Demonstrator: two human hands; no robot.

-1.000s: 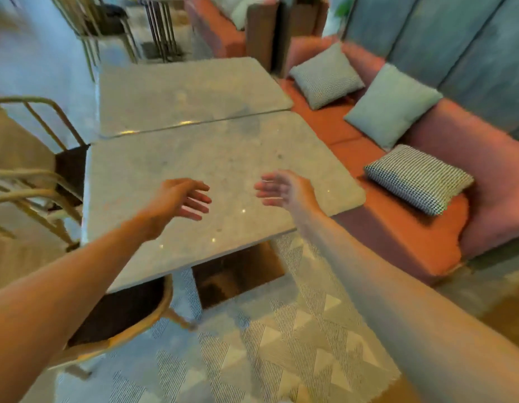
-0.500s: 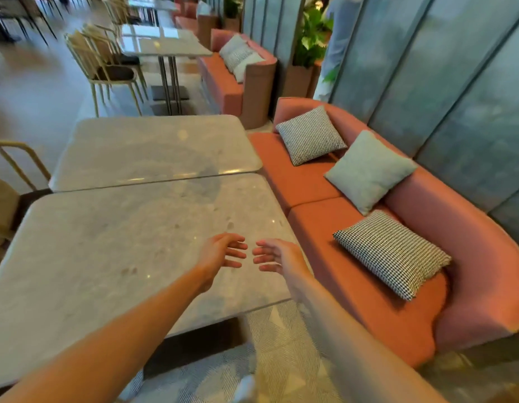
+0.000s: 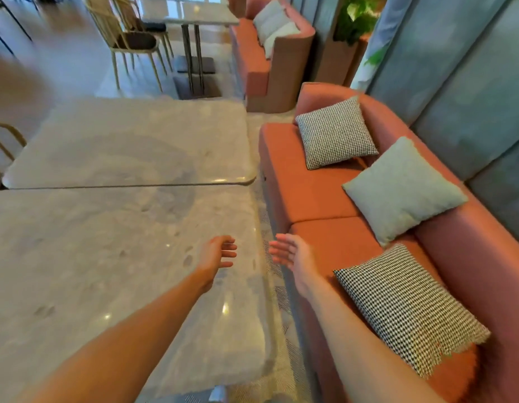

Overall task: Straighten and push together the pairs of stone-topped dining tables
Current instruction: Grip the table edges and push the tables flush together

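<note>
Pair of stone tops filled the left of the view: near table (image 3: 101, 274) and far table (image 3: 130, 141) sat edge to edge, only a thin dark seam between them, right edges roughly in line beside the orange sofa (image 3: 325, 193). Likely heavy, rigid slabs on pedestal bases, polished and slick on top, so flat palms would slip; better to grip the rim near a corner and shove low and steady. Left hand (image 3: 216, 254) hovered over the near surface close to its right edge, fingers loosely spread, holding nothing. Right hand (image 3: 290, 254) hung just past that edge, over the gap to the sofa, likewise spread and empty.
</note>
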